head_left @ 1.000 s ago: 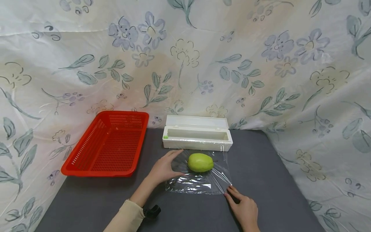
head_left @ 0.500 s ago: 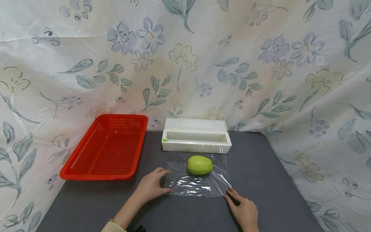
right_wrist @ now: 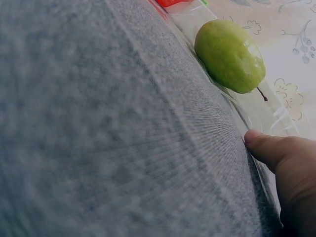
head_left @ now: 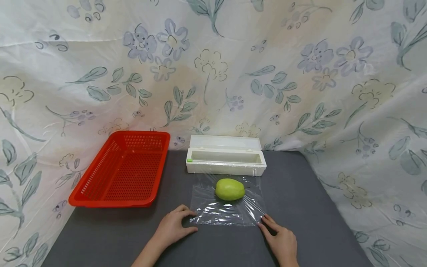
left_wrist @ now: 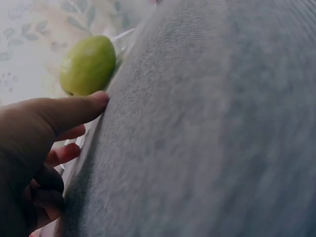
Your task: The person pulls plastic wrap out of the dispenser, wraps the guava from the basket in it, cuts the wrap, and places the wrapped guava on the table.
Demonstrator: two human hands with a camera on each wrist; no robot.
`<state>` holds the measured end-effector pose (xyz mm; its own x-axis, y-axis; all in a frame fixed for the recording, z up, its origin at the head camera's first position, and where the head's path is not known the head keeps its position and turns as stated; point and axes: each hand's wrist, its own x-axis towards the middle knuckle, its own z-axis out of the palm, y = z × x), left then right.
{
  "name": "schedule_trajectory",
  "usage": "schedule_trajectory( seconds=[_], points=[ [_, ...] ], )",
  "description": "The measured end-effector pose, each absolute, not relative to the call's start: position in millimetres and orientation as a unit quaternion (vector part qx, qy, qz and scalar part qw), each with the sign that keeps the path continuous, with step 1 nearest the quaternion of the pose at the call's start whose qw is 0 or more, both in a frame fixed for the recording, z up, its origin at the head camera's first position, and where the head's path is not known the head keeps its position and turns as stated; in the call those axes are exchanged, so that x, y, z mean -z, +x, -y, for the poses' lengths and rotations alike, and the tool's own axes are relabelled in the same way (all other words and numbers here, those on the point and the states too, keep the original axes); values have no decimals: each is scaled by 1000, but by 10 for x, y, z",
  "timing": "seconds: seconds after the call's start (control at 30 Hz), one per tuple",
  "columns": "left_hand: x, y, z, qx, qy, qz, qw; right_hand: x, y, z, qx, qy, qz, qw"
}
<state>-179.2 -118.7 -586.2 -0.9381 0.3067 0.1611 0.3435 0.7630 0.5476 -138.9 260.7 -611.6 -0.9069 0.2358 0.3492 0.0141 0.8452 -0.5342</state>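
A green pear with a thin dark stem lies on its side on a sheet of clear cling film. The film runs forward over the table from a white cling film dispenser, whose lid stands up. At the film's near right corner, my right hand pinches the edge between thumb and fingers, and creases fan out from there to the pear. My left hand is by the near left corner, thumb and index finger spread apart, fingertips right at the film's edge. In the left wrist view its thumb points past the pear.
A red perforated plastic basket stands at the left of the grey table. The dispenser sits at the back against a flower-patterned curtain, which also hangs along both sides. A green slider is on the dispenser's left end.
My left hand has drawn back from beside the pear, toward me and left, to the film's near left corner. My right hand keeps its pinch at the right corner.
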Motion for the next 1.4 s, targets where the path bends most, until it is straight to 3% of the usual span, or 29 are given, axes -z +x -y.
schedule_trajectory(
  seconds=[0.2, 0.47, 0.6, 0.87, 1.4],
  points=[
    [5936, -1780, 1170, 297, -173, 937, 63, 6121, -1401, -2631, -286, -69, 921, 254],
    [5951, -1799, 1143, 276, -185, 937, 109, 6020, -1324, -2737, -261, -65, 954, 136],
    [5976, -1814, 1142, 282, -192, 931, 131, 5995, -1305, -2790, -251, -34, 960, 120],
    [5995, -1821, 1138, 276, -204, 924, 170, 6034, -1323, -2775, -243, -9, 955, 169],
    [5968, -1843, 1152, 274, -234, 921, 150, 6105, -1376, -2748, -187, 70, 924, 327]
  ],
)
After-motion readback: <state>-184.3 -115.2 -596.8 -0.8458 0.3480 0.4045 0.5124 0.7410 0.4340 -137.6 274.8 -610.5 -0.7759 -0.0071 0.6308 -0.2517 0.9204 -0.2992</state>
